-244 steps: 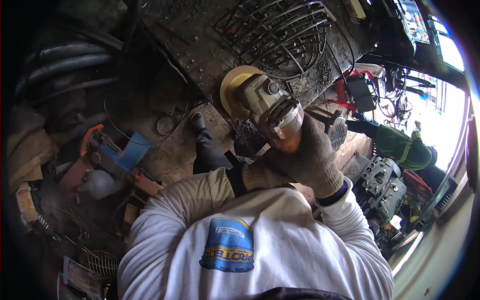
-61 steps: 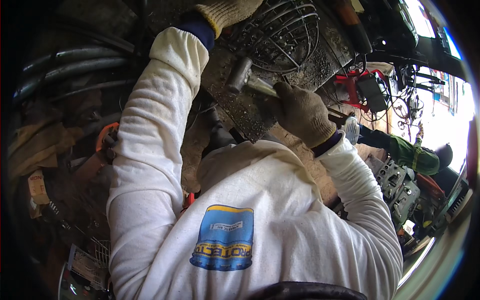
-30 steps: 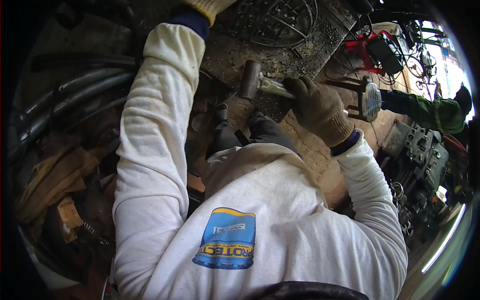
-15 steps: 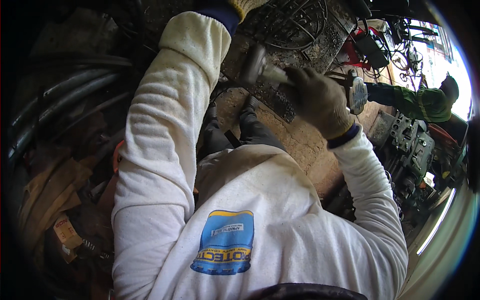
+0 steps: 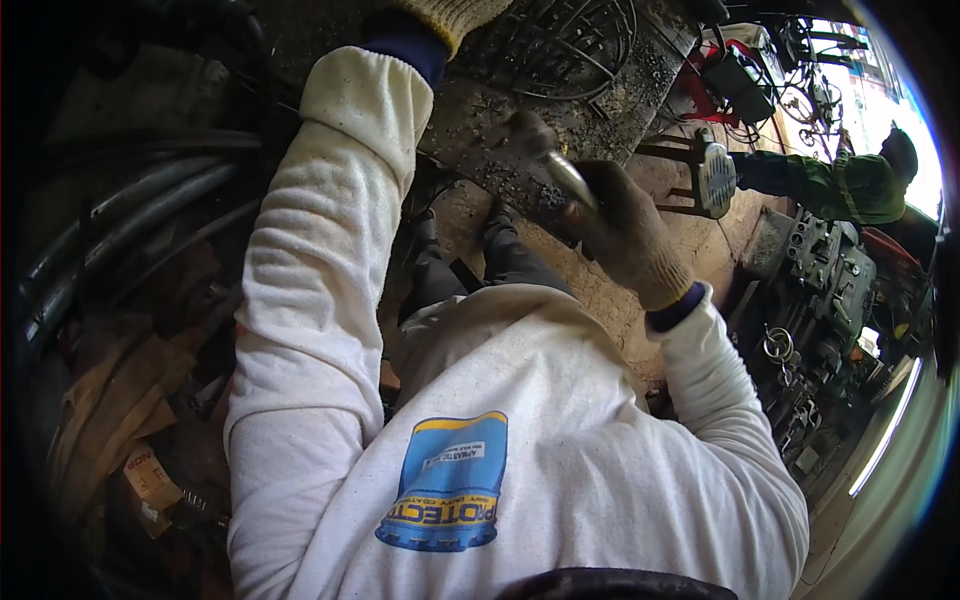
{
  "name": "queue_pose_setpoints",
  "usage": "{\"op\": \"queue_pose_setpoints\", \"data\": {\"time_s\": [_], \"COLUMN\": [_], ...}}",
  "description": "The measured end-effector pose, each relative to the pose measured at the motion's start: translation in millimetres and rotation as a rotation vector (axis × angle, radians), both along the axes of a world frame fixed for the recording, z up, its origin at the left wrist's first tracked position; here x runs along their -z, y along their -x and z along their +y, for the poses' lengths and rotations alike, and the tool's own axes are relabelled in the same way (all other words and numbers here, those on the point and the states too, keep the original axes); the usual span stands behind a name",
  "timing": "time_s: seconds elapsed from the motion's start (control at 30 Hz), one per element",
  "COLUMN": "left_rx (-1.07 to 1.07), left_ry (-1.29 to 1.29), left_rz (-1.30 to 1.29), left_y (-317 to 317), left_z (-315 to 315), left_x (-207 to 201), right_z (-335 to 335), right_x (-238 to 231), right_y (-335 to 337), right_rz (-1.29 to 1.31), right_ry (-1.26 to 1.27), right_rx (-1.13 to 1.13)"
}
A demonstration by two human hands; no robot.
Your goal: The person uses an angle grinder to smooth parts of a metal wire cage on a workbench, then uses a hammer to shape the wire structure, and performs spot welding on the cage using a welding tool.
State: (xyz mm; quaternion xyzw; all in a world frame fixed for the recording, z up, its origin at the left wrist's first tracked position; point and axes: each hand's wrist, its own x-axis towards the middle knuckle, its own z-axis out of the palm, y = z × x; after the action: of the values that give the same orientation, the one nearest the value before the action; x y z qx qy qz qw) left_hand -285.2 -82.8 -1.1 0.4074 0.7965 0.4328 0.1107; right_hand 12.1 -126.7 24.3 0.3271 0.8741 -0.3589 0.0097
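My right hand [image 5: 632,232], in a knitted work glove, is closed round the handle of a hammer [image 5: 572,182]. The hammer's head, somewhat blurred, points up and left over the near edge of a dark, grimy worktable [image 5: 478,135]. At the top edge of the picture my left hand [image 5: 458,16], gloved as well, shows only its back and cuff; the fingers are cut off, so what they hold or touch is hidden. Right of that hand, a round frame of bent metal bars [image 5: 570,55] lies on the table among dark crumbs of debris.
A stool with a slotted seat [image 5: 717,178] stands right of the table. Beyond it is a person in a green jacket [image 5: 868,192]. Dark machinery [image 5: 828,268] lines the right side. Curved pipes [image 5: 150,190] and a cardboard box [image 5: 150,478] are on the left.
My right hand has come lower and slightly left with the hammer, whose head has shifted a little right. My left hand and sleeve have moved slightly left.
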Motion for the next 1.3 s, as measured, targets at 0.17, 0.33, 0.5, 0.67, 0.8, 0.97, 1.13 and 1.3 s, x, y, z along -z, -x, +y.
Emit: {"op": "queue_pose_setpoints", "data": {"time_s": [0.17,0.33,0.5,0.67,0.8,0.97,1.13,1.3], "left_rx": [0.004,-0.062,0.038,-0.03,-0.066,-0.008,-0.067,-0.08], "left_ry": [0.006,-0.113,-0.129,-0.066,-0.108,-0.068,-0.071,-0.122], "left_rz": [0.013,0.177,0.066,0.105,0.318,0.35,0.159,0.212], "left_y": [4,10,9,11,19,23,7,13], "left_z": [7,16,15,18,32,22,27,28], "left_x": [10,28,20,23,47,45,31,36], "right_z": [-25,-39,-57,-50,-60,-51,-48,-43], "right_x": [-5,11,28,31,27,24,37,30], "right_y": [-1,17,49,42,52,44,45,37], "right_rz": [0.175,0.618,0.783,0.637,0.771,0.73,0.937,0.568], "right_ry": [0.698,1.069,1.245,1.066,1.135,1.173,1.224,1.158], "right_rx": [0.545,0.738,0.942,0.862,0.94,0.88,1.118,0.78]}}
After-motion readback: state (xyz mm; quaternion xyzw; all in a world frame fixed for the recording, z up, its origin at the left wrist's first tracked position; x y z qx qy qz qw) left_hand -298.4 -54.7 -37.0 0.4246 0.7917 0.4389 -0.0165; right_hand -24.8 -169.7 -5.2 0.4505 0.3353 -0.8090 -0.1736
